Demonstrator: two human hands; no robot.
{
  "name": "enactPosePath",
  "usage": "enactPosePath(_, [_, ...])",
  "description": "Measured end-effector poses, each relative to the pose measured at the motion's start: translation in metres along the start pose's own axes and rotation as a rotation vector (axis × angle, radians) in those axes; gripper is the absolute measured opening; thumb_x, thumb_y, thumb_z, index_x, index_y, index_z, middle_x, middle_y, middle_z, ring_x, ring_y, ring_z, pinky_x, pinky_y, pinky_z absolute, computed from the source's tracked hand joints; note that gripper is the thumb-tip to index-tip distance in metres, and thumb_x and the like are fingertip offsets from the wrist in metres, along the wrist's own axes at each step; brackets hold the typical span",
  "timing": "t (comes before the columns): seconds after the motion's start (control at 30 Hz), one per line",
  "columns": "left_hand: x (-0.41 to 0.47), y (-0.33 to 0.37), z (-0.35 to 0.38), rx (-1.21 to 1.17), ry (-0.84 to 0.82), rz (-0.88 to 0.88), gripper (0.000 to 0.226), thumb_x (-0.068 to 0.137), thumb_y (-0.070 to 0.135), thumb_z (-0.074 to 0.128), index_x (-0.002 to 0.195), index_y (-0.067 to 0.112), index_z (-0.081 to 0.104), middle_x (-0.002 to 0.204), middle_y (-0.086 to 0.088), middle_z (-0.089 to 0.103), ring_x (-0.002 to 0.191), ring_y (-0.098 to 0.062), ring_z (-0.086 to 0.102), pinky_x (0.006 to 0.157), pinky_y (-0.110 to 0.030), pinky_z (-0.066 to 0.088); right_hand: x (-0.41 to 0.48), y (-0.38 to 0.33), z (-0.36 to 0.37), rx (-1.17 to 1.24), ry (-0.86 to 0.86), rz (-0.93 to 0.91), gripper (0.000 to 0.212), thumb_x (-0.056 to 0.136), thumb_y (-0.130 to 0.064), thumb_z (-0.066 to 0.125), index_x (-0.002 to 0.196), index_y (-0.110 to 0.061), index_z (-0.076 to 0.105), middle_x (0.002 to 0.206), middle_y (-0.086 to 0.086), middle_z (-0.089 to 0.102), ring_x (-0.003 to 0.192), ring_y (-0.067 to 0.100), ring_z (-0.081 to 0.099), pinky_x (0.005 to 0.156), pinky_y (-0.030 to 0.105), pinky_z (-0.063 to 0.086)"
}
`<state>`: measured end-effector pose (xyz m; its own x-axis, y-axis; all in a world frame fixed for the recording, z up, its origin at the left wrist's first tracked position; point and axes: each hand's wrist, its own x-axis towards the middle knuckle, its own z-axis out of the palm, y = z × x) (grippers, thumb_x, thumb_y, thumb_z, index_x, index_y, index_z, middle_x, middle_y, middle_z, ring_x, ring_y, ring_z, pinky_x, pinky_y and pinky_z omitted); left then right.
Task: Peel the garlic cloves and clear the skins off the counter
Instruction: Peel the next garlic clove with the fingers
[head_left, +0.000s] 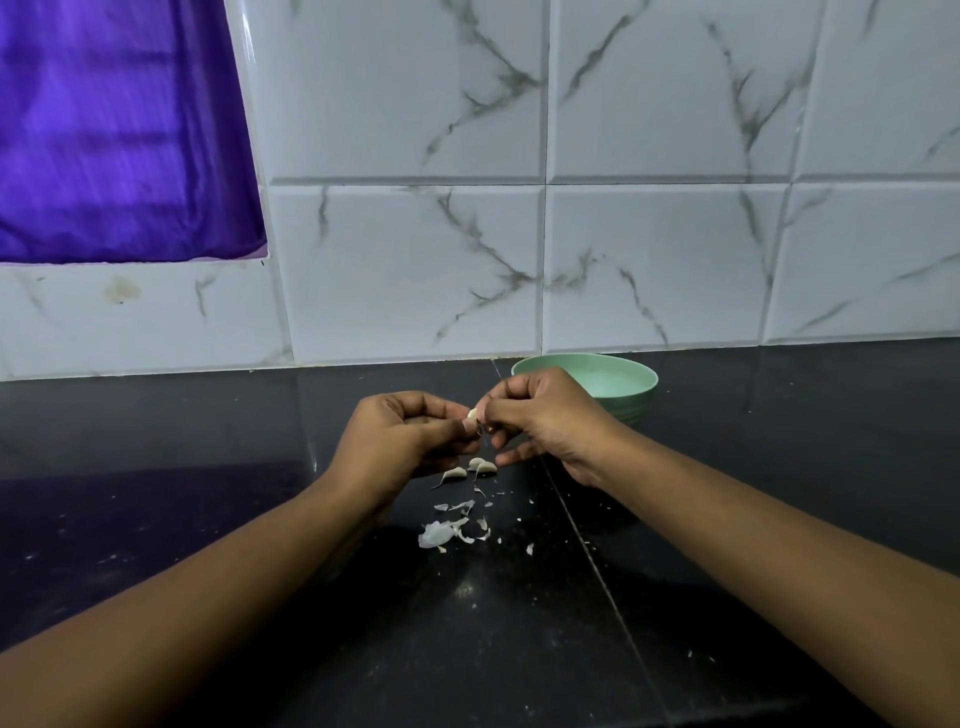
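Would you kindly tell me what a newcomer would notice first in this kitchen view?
The left hand and right hand meet at the centre, pinching a garlic clove above the black counter. Just nearer the camera lie a few cloves and pale loose skins, and a green bowl stands behind the right hand by the tiled wall. A bright purple cloth fills the upper left corner.

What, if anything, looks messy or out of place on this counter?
Papery garlic skins lie scattered on the black counter near the loose cloves, with flecks spreading further out. A brownish stain marks the wall tile below the purple curtain.
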<state>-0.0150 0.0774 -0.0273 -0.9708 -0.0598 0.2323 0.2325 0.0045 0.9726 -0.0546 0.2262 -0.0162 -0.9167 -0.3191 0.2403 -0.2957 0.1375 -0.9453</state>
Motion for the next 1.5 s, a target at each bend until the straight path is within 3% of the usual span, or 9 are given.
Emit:
enactPosePath(0.33, [0.000,0.000,0.001,0.027,0.016,0.083,0.010,0.077,-0.002,0.071,0.073,0.006,0.066,0.065,-0.012,0.071,0.060,-0.013,0.069,0.057,-0.022,0.054,-0.004,0.002,0.013,-0.010,0.089,-0.051,0.016,0.084,-0.006,0.061,0.069,-0.010,0.060,0.060,0.005,0.052,0.042,0.003,0.043,0.036,0.018,0.039])
enactPosePath(0.63, [0.000,0.002,0.002,-0.108,-0.073,-0.004,0.013,0.081,-0.003,0.065,0.090,0.006,0.066,0.070,-0.011,0.071,0.059,-0.012,0.069,0.053,-0.019,0.054,-0.003,-0.005,0.001,-0.023,-0.006,0.004,0.024,0.086,-0.011,0.057,0.063,-0.017,0.058,0.051,-0.010,0.054,0.048,0.005,0.044,0.039,0.017,0.035])
enactPosePath(0.8, [0.001,0.003,0.000,-0.137,-0.106,-0.008,0.020,0.082,-0.001,0.063,0.099,0.010,0.066,0.074,-0.006,0.072,0.058,-0.011,0.066,0.054,-0.019,0.054,-0.001,-0.009,-0.005,-0.038,-0.026,0.097,0.021,0.085,-0.017,0.048,0.065,-0.018,0.053,0.057,-0.005,0.049,0.047,0.009,0.042,0.043,0.019,0.032])
enactPosePath(0.93, [0.002,0.003,-0.005,-0.107,-0.110,-0.036,0.015,0.083,0.000,0.063,0.093,0.009,0.067,0.076,-0.004,0.073,0.060,-0.009,0.067,0.054,-0.019,0.053,-0.001,-0.016,-0.014,-0.118,-0.146,0.131,0.024,0.089,-0.020,0.043,0.065,-0.019,0.049,0.058,-0.004,0.045,0.044,0.008,0.037,0.040,0.018,0.027])
enactPosePath(1.1, [0.002,0.003,-0.008,-0.046,-0.108,-0.042,0.013,0.083,0.001,0.063,0.090,0.010,0.067,0.075,-0.002,0.073,0.063,-0.010,0.069,0.056,-0.021,0.055,-0.009,-0.021,-0.021,-0.456,-0.368,0.024,0.015,0.084,-0.017,0.068,0.069,-0.019,0.068,0.066,-0.003,0.064,0.048,0.001,0.050,0.041,0.013,0.035])
enactPosePath(1.27, [0.001,0.004,-0.008,-0.014,-0.094,-0.038,0.010,0.080,0.000,0.066,0.085,0.009,0.067,0.071,-0.005,0.071,0.060,-0.010,0.068,0.051,-0.021,0.053,-0.007,-0.018,-0.021,-0.424,-0.274,-0.051,0.024,0.069,-0.012,0.081,0.059,-0.017,0.061,0.053,-0.008,0.055,0.046,0.000,0.042,0.044,0.016,0.031])
enactPosePath(1.37, [0.001,0.004,-0.009,-0.004,-0.088,-0.032,0.009,0.080,0.000,0.067,0.083,0.008,0.067,0.068,-0.005,0.070,0.058,-0.011,0.067,0.050,-0.022,0.053,-0.005,-0.017,-0.023,-0.382,-0.292,-0.070,0.029,0.068,-0.004,0.081,0.061,-0.017,0.056,0.052,-0.008,0.053,0.049,0.002,0.045,0.047,0.018,0.038])
enactPosePath(1.5, [0.002,0.003,-0.008,0.019,-0.080,-0.007,0.008,0.077,0.001,0.069,0.082,0.008,0.067,0.063,-0.003,0.068,0.056,-0.009,0.065,0.051,-0.023,0.054,-0.006,-0.017,-0.024,-0.330,-0.354,-0.020,0.021,0.081,0.005,0.063,0.072,-0.014,0.064,0.058,-0.008,0.061,0.057,0.003,0.058,0.053,0.021,0.053])
